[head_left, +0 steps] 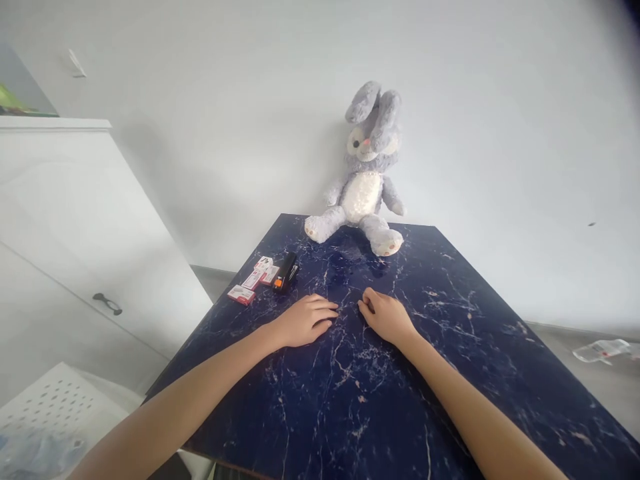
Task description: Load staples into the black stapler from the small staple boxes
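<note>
My left hand (pixel 309 321) lies palm down on the dark blue marbled table (pixel 345 407), fingers stretched out and holding nothing. Across a small gap, my right hand (pixel 384 315) rests on the same surface with its fingers curled in; no object shows in it. Beyond my left hand is a black stapler (pixel 285 272) with an orange patch, apart from the fingers. Several small red-and-white boxes (pixel 242 295) lie beside the stapler on its left, some touching or overlapping.
A grey plush rabbit (pixel 364 193) sits at the table's far edge against the wall. On the left stands a white cabinet (pixel 95 220) with a dark handle, and below it a white perforated container (pixel 60 400). A clear plastic item (pixel 600 350) lies on the floor at right.
</note>
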A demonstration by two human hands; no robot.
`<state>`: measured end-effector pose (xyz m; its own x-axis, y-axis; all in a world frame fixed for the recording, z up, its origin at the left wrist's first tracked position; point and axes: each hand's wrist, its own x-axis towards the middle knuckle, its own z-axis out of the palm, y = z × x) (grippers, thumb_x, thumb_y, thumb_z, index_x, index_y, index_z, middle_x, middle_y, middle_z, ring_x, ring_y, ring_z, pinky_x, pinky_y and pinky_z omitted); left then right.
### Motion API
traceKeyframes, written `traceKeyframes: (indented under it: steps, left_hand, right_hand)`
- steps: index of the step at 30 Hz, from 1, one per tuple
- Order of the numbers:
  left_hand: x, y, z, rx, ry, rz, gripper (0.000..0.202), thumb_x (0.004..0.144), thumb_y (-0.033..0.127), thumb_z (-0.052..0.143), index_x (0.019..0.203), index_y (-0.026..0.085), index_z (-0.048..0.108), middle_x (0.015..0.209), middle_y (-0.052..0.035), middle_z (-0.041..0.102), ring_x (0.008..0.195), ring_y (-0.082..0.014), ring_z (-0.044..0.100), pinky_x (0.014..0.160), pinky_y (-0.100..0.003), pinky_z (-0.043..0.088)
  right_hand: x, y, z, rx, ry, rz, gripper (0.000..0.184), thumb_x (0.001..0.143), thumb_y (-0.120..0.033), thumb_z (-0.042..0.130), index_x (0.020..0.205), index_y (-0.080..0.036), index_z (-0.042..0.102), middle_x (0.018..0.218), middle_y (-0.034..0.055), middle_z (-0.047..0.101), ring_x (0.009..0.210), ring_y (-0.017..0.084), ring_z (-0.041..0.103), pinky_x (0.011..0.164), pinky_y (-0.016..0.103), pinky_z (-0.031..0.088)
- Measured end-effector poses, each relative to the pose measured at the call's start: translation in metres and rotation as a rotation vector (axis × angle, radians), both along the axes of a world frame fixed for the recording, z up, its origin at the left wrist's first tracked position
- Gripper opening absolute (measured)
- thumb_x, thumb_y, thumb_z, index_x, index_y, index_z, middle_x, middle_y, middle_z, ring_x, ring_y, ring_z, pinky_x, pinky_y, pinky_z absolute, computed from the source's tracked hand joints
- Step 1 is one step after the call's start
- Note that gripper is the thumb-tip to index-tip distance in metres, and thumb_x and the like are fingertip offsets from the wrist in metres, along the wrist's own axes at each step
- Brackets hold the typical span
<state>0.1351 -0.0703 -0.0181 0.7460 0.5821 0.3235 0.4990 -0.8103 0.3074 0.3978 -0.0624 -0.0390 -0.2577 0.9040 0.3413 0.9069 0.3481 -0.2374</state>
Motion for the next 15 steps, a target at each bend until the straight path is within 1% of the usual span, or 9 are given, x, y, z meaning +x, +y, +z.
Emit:
traceKeyframes:
  steps: [3, 8, 10, 12, 13, 14, 15]
  left_hand:
    - [-0.004, 0.001, 0.002, -0.016, 0.02, 0.003, 0.033, 0.1, 0.029, 0.046, 0.127, 0.028, 0.066, 0.135, -0.0029, 0.063, 0.127, -0.0234, 0.053, 0.109, -0.045, 0.042]
    - [0.003, -0.001, -0.001, 0.005, 0.019, -0.005, 0.033, 0.1, 0.03, 0.046, 0.124, 0.028, 0.067, 0.135, -0.0035, 0.064, 0.126, -0.0235, 0.054, 0.108, -0.045, 0.043]
    - [-0.002, 0.003, -0.001, 0.045, 0.012, -0.049, 0.032, 0.1, 0.029, 0.044, 0.12, 0.028, 0.069, 0.128, -0.0042, 0.068, 0.119, -0.0226, 0.059, 0.104, -0.044, 0.045]
    - [-0.021, 0.014, 0.002, 0.102, 0.019, -0.086, 0.032, 0.099, 0.029, 0.043, 0.114, 0.027, 0.072, 0.112, -0.0045, 0.074, 0.105, -0.0209, 0.065, 0.098, -0.042, 0.047]
    - [-0.036, 0.022, 0.005, 0.14, 0.021, -0.053, 0.031, 0.098, 0.03, 0.045, 0.11, 0.028, 0.073, 0.103, -0.004, 0.076, 0.097, -0.0206, 0.066, 0.095, -0.042, 0.048]
    - [-0.054, 0.031, 0.008, 0.181, -0.004, 0.078, 0.031, 0.098, 0.031, 0.045, 0.107, 0.028, 0.074, 0.098, -0.004, 0.076, 0.093, -0.0209, 0.066, 0.095, -0.043, 0.048]
    - [-0.074, 0.041, 0.012, 0.235, -0.069, 0.293, 0.032, 0.098, 0.032, 0.043, 0.103, 0.027, 0.074, 0.096, -0.0048, 0.076, 0.092, -0.0217, 0.066, 0.095, -0.044, 0.047]
  right_hand:
    - [0.001, 0.002, 0.0, -0.01, 0.035, 0.013, 0.012, 0.094, -0.03, 0.049, 0.084, -0.024, 0.051, 0.073, -0.0009, 0.062, 0.06, 0.015, 0.054, 0.058, 0.027, 0.028]
    - [0.003, 0.0, 0.002, -0.031, 0.057, 0.012, 0.014, 0.095, -0.032, 0.049, 0.083, -0.024, 0.049, 0.073, -0.0015, 0.062, 0.059, 0.015, 0.052, 0.057, 0.027, 0.029]
    - [0.003, 0.0, 0.003, -0.043, 0.059, 0.015, 0.015, 0.095, -0.032, 0.049, 0.082, -0.024, 0.048, 0.073, -0.0015, 0.062, 0.058, 0.015, 0.051, 0.056, 0.027, 0.029]
    - [0.003, -0.001, 0.004, -0.054, 0.063, 0.014, 0.015, 0.095, -0.032, 0.049, 0.082, -0.024, 0.047, 0.073, -0.0012, 0.062, 0.058, 0.015, 0.05, 0.056, 0.027, 0.028]
    - [0.002, -0.001, 0.004, -0.056, 0.064, 0.013, 0.016, 0.095, -0.032, 0.049, 0.081, -0.024, 0.047, 0.073, -0.001, 0.062, 0.058, 0.015, 0.05, 0.056, 0.027, 0.028]
    - [0.002, -0.001, 0.005, -0.056, 0.065, 0.012, 0.016, 0.095, -0.032, 0.049, 0.081, -0.024, 0.047, 0.073, -0.0009, 0.062, 0.058, 0.015, 0.05, 0.056, 0.027, 0.028]
    - [0.002, -0.001, 0.005, -0.053, 0.065, 0.012, 0.016, 0.095, -0.032, 0.049, 0.081, -0.023, 0.047, 0.073, -0.0007, 0.062, 0.058, 0.015, 0.05, 0.056, 0.027, 0.028]
